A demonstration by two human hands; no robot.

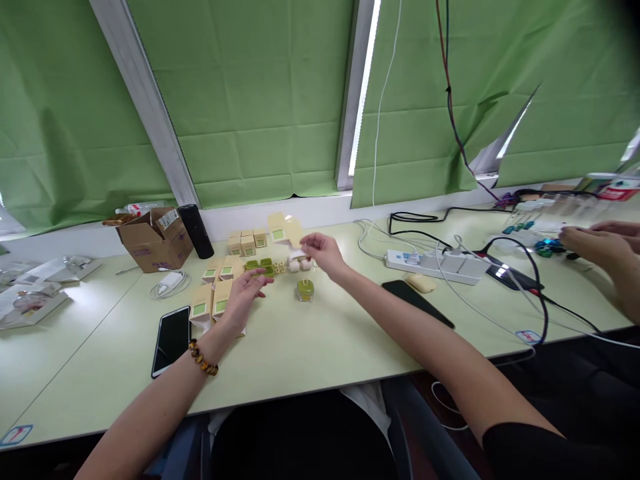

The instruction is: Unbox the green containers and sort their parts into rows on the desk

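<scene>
L hand – loosely extd | R hand – pinching, slightly further fwd

At the frame's centre, a small jar sits on the table between the left hand and the right hand, with a carton behind it at the right hand's fingertips. To the left, a phone lies beside a cluster of boxes, a coiled cable lies behind the phone, and farther back a cardboard box stands left of a cylinder. Right of centre, a power strip lies behind a dark slab, and a co-worker's hands are at the right edge.
</scene>
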